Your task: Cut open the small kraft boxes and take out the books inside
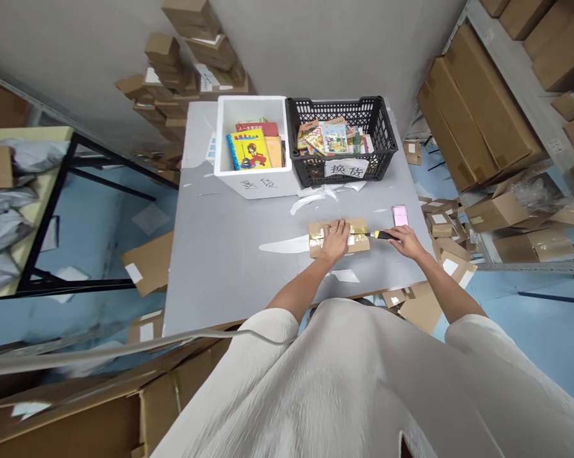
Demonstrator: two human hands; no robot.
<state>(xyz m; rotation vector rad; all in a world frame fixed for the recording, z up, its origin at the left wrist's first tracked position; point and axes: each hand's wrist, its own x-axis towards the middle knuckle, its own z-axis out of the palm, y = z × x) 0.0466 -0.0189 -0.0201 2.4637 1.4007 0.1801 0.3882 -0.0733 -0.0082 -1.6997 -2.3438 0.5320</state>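
A small taped cardboard box (pixel 316 244) lies flat on the grey table (pixel 229 254). My left hand (pixel 335 238) rests on its top with the fingers spread, pressing it against the table. In my right hand (pixel 405 240) is a utility knife (pixel 383 235) with a black and yellow handle. Its tip points left and meets the right end of the box, along the taped middle seam. How far the blade goes in is too small to tell. Just above my right hand lies a phone (pixel 400 215) with a pink screen.
At the table's back stand a white foam box (pixel 255 184) and a black plastic crate (pixel 310 172), both holding books. Scraps of white paper (pixel 346 275) lie around the box. Cardboard boxes (pixel 215 54) are stacked behind, and shelves with cartons (pixel 487 108) stand at the right.
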